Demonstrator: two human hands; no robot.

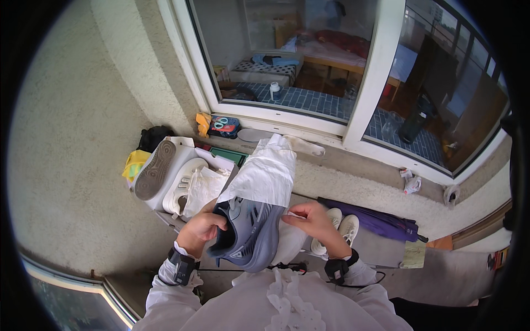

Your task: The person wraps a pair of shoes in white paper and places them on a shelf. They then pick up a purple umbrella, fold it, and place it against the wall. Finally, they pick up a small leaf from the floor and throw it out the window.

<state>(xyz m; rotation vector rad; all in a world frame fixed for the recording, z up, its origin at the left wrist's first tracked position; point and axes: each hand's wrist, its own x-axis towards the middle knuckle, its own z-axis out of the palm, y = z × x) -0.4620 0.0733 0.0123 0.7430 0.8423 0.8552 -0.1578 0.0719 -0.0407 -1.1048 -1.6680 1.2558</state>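
Note:
My left hand grips a grey-blue sneaker at its collar, thumb inside the opening. A crinkled white bag covers the sneaker's toe end, so that end is hidden. Right of the sole, my right hand pinches the edge of a thin white sheet, which hangs down beside the shoe. Whether this sheet is part of the bag I cannot tell. Left of the sneaker is an open shoebox holding a white shoe and crumpled white wrapping. Another shoe shows its brown sole on top.
A pair of white shoes and a folded purple umbrella lie to the right. Along the window ledge are a pouch, insoles and crumpled plastic. The window frame rises behind; a rough wall stands left.

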